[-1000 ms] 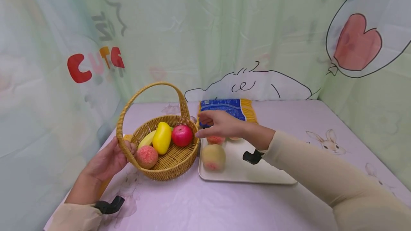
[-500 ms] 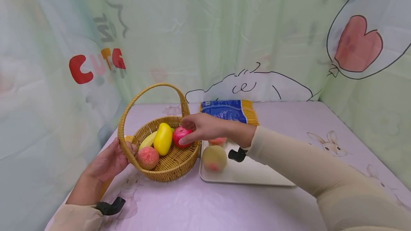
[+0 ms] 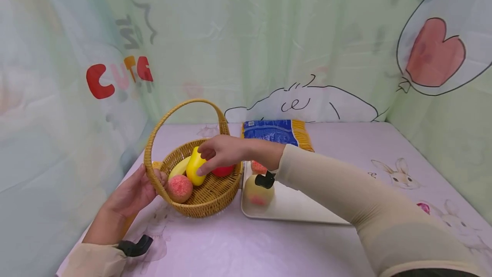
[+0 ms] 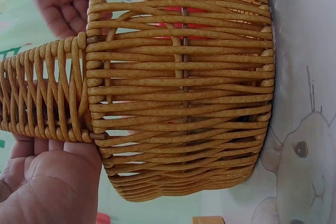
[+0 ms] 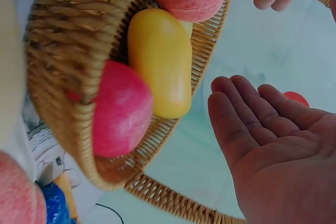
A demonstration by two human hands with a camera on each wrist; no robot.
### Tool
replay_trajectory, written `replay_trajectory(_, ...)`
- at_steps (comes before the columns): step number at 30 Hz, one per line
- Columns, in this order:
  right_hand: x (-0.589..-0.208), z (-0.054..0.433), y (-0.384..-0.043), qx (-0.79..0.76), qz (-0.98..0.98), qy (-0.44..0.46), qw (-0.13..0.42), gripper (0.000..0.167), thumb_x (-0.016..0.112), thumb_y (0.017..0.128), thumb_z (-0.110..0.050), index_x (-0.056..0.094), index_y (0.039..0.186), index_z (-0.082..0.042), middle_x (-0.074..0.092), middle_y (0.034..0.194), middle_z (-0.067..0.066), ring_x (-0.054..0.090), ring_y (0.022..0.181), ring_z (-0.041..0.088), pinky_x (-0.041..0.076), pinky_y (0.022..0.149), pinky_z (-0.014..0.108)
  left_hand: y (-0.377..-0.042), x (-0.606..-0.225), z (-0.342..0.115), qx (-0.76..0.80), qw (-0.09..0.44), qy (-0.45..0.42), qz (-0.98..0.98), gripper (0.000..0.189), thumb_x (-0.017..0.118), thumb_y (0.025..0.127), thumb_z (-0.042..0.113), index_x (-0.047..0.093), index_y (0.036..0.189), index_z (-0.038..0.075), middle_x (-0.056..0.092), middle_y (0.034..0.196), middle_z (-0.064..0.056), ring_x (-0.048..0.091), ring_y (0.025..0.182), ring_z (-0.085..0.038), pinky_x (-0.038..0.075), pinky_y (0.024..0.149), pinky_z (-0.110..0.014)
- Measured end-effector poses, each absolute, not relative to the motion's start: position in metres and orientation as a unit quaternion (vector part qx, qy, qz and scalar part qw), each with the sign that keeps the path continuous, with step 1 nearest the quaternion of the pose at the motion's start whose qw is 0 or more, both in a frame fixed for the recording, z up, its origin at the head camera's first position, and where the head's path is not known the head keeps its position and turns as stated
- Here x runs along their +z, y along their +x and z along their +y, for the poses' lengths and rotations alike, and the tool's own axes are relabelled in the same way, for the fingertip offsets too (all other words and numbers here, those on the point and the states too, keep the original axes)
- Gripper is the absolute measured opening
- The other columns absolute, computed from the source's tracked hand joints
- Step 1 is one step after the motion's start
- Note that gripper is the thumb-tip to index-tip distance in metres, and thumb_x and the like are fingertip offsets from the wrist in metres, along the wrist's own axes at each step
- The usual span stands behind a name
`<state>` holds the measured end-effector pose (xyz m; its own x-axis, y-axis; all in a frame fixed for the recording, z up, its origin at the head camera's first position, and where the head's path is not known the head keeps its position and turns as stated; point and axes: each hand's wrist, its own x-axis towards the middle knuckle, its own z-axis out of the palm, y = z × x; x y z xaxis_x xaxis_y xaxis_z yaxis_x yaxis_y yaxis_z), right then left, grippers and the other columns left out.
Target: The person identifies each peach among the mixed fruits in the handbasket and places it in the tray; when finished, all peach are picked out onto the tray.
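A wicker basket [image 3: 209, 209] with a tall arched handle stands left of centre in the head view. My left hand [image 3: 130, 195] grips the handle near its left base; the left wrist view has the handle [image 4: 42, 90] lying across that hand's fingers. Inside the basket are a yellow mango [image 3: 196, 172], a pink peach [image 3: 180, 188], a banana [image 3: 178, 168] partly covered by the mango, and a red apple [image 5: 123, 111]. Above the fruit hovers my right hand [image 3: 226, 153], fingers loosely bent and holding nothing. It hides part of the mango and apple in the head view.
Right of the basket lies a white tray [image 3: 300, 208] bearing a pale peach [image 3: 258, 195] and a pink peach [image 3: 258, 167], both partly covered by the right arm. A blue and yellow bag [image 3: 269, 131] lies behind. Curtains [image 3: 246, 46] enclose the table.
My right hand has moved left, from the basket's right rim past the apple to above the mango. The left hand keeps its hold on the handle, and the fruit has not moved.
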<state>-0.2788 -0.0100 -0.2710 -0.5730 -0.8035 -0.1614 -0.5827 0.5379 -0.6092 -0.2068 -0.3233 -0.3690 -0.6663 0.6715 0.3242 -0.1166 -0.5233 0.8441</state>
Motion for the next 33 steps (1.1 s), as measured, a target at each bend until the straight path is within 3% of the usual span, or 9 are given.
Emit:
replay_trajectory(8, -0.268, -0.031, -0.286, -0.228, 0.850, -0.417, 0.227, 0.080, 0.073, 0.092, -0.054, 0.049, 0.153, -0.008, 0.062, 0.146, 0.006, 0.056, 0.135, 0.017, 0.045, 0.113, 0.032, -0.211, -0.366, -0.323, 0.805, 0.256, 0.342, 0.411, 0.050, 0.016, 0.115, 0.029, 0.058, 0.128, 0.005, 0.065, 0.124, -0.011, 0.060, 0.119, -0.021, 0.048, 0.109, -0.029)
replay_trajectory(17, -0.267, -0.052, -0.295, -0.192, 0.847, -0.437, 0.232, 0.078, 0.071, 0.091, -0.057, 0.053, 0.150, -0.008, 0.064, 0.140, 0.003, 0.058, 0.125, 0.014, 0.050, 0.105, 0.028, -0.209, -0.364, -0.322, 0.808, 0.248, 0.328, 0.422, 0.047, 0.017, 0.115, 0.029, 0.056, 0.128, 0.007, 0.066, 0.120, -0.009, 0.060, 0.116, -0.021, 0.049, 0.107, -0.028)
replay_trajectory(27, -0.274, -0.082, -0.302, -0.156, 0.839, -0.460, 0.245, 0.070, 0.075, 0.091, -0.049, 0.058, 0.144, -0.007, 0.068, 0.130, 0.001, 0.061, 0.115, 0.012, 0.050, 0.101, 0.024, -0.207, -0.364, -0.325, 0.808, 0.244, 0.326, 0.426, 0.047, 0.019, 0.115, 0.029, 0.058, 0.127, 0.007, 0.065, 0.121, -0.009, 0.060, 0.116, -0.019, 0.049, 0.107, -0.028)
replay_trajectory(33, -0.288, -0.096, -0.304, -0.126, 0.838, -0.462, 0.260, 0.071, 0.074, 0.092, -0.045, 0.055, 0.147, -0.004, 0.066, 0.134, 0.003, 0.060, 0.118, 0.013, 0.049, 0.103, 0.025, -0.209, -0.369, -0.325, 0.803, 0.248, 0.338, 0.423, 0.049, 0.017, 0.115, 0.028, 0.058, 0.129, 0.006, 0.064, 0.122, -0.008, 0.058, 0.118, -0.020, 0.048, 0.107, -0.028)
